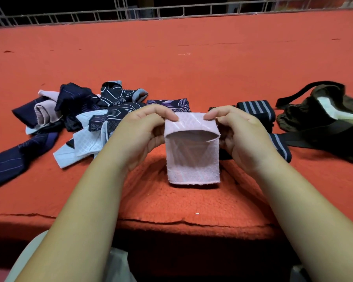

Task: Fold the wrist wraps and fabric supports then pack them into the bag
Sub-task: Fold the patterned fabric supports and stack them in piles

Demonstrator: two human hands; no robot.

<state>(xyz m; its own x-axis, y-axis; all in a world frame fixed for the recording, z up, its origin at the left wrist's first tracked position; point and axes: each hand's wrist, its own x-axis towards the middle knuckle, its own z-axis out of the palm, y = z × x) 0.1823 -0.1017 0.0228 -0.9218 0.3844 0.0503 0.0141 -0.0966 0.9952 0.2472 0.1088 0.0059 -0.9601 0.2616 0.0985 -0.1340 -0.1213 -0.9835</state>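
A pink patterned fabric support (193,159) hangs above the red surface in front of me, its top edge bent over toward me. My left hand (145,133) pinches its upper left corner and my right hand (238,135) pinches the upper right corner. A loose pile of dark blue, pink and pale blue supports (80,115) lies to the left. Black wraps with grey stripes (257,110) lie just behind my right hand. A dark brown bag (326,110) with black straps sits open at the far right, something white inside it.
Everything rests on a red cloth-covered table (171,64), whose front edge runs near my body. A folded dark patterned piece (171,103) lies behind my hands. A metal railing (151,12) borders the table's far side.
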